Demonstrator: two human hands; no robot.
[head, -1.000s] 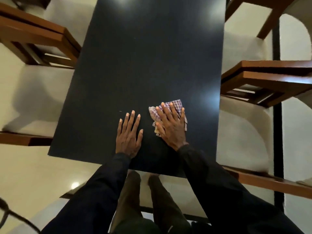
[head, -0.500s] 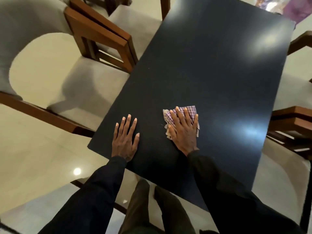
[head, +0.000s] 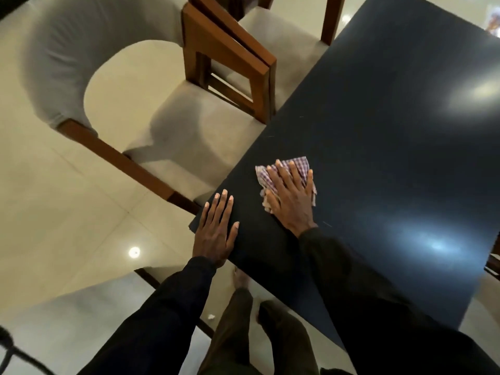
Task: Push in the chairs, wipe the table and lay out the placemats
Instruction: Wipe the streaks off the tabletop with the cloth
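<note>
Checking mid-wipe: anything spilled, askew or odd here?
No spills. One small white scrap lies on the floor below the left hand. The right hand presses the checked cloth flat on the table.

Single head cam, no second view to share. It looked steeply down from above the near corner of the dark table [head: 378, 131], close enough that both forearms filled the bottom of frame. It faced along the table's length, tilted; chair [head: 189, 136] sat left of the table.
</note>
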